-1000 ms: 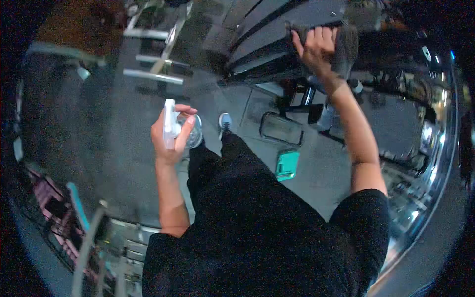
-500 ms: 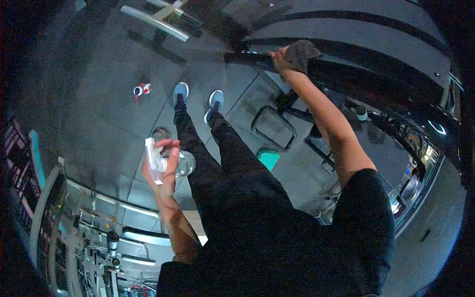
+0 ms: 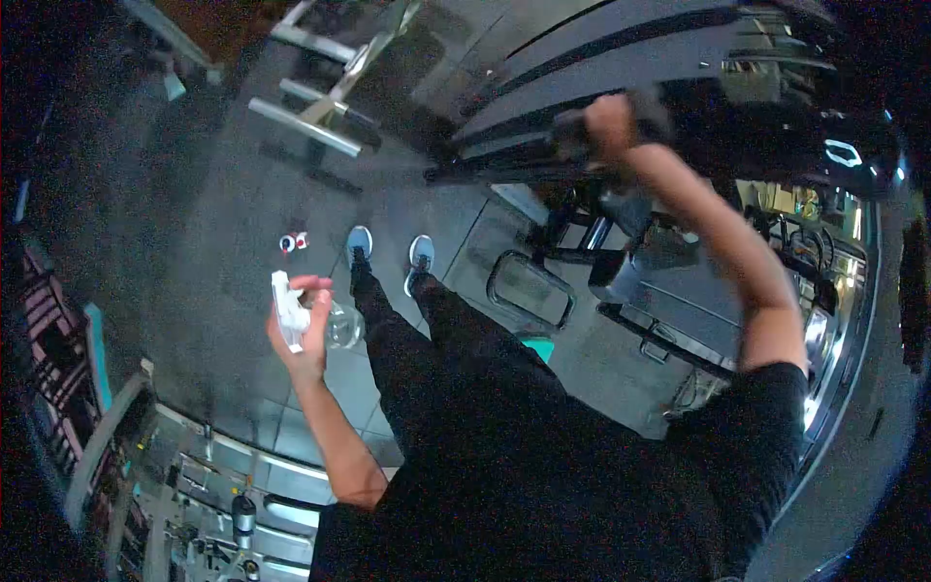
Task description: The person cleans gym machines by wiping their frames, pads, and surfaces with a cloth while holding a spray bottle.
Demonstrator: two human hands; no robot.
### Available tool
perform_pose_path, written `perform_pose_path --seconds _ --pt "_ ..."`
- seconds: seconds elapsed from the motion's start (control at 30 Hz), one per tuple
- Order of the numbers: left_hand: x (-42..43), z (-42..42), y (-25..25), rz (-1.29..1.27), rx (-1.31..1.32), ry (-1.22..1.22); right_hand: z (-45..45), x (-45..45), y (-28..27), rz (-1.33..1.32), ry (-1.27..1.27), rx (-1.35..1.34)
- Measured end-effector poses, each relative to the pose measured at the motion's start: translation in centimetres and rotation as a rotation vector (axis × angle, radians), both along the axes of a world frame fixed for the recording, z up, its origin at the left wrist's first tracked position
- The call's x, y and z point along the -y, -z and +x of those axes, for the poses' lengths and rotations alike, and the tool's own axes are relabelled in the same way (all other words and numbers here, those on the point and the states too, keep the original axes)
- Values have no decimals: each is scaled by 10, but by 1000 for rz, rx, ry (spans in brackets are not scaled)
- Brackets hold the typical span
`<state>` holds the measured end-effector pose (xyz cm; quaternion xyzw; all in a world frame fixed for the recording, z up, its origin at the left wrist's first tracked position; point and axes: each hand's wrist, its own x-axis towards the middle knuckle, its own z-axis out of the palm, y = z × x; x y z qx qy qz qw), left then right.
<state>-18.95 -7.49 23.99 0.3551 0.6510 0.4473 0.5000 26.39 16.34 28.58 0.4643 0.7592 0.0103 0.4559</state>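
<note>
Dim, gym-like floor (image 3: 218, 310) of dark tiles, metal frames around, person in black standing on it. Left hand (image 3: 312, 335): fingers curled and clamped around the neck of a spray bottle (image 3: 344, 327), white trigger head (image 3: 288, 315) on the outer side, clear body toward the legs. Bottle lies tilted in the grip, held up above the floor, left of the trousers (image 3: 398, 339). Right hand (image 3: 609, 126): arm stretched out, motion-blurred; fingers look bent, but cannot tell how tightly they close. Dark cloth (image 3: 652, 114) right at this hand, also smeared by blur, over black-and-grey equipment (image 3: 582, 73); contact with the surface cannot be judged.

Next out: two grey-blue shoes (image 3: 421, 254), pale soles. Red-and-white item (image 3: 294, 242) on the floor near the left shoe, markings too small to read. Black tube loop (image 3: 531, 288) to the right of the shoes; teal item (image 3: 538, 347) just below it, partly hidden by the leg. Metal frame (image 3: 320, 126) at upper left, metal rack (image 3: 276, 514) at lower left. Pale ring-shaped mark (image 3: 842, 153) at far right, logo or light, cannot tell.
</note>
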Motion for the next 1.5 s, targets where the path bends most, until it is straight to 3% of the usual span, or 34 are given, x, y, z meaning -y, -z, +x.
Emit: perform_pose_path --seconds 0.07,0.1,0.13,0.17,0.2,0.3,0.33,0.4,0.47,0.5,0.57,0.63,0.7,0.77,0.8,0.87,0.9,0.97,1.0,1.07,1.1,1.27,1.3,1.47,1.5 --pt "-20 11 -17 82 -43 34 92 0 -112 263 -380 -546" --pt "-30 13 -20 98 -50 51 122 -5 -165 406 -413 -539" --pt "-39 17 -22 141 -49 72 71 24 -239 554 -247 -299" --pt "-47 23 -24 177 -47 95 87 27 -275 717 -277 -195" --pt "-59 29 -35 155 -68 101 83 32 -284 720 -261 -196" --pt "-85 41 -29 178 30 111 31 36 -283 839 -260 248" --pt "-89 45 -35 172 48 110 -8 40 -274 921 -52 133" --pt "-91 52 -35 178 47 132 0 33 -209 955 -202 278" --pt "-89 57 -31 191 73 139 23 27 -109 916 -454 625" --pt "-86 56 -29 175 70 147 25 30 -60 931 -536 670" --pt "-71 51 -29 120 88 159 16 36 8 934 -565 -105" --pt "-51 38 -23 27 64 145 -21 44 84 652 -254 -12" --pt "-28 24 -6 -70 0 57 -33 52 177 654 -303 10" --pt "-11 13 0 -176 -35 5 -26 56 259 427 260 -906" --pt "-2 4 7 -208 -38 -32 -19 64 323 404 268 -911" --pt "6 -7 21 -238 -71 -115 -10 64 439 627 -54 -621" --pt "8 -7 24 -226 -72 -171 -21 65 446 611 -58 -633" --pt "10 -13 40 -259 -83 -210 -45 59 453 442 -96 -291" --pt "12 -14 50 -283 -85 -236 -32 64 496 434 -110 -300" --pt "20 -14 56 -304 -79 -274 6 85 592 655 -895 450" --pt "23 -16 67 -322 -74 -293 -1 82 611 659 -907 448" --pt "39 -18 108 -286 -22 -276 -30 85 658 458 329 -684" --pt "38 -15 124 -282 -11 -283 -27 85 679 462 328 -682" --pt "33 -21 126 -235 -65 -221 -3 87 680 294 -720 338" --pt "32 -22 110 -222 -58 -218 -3 82 647 304 -717 349"
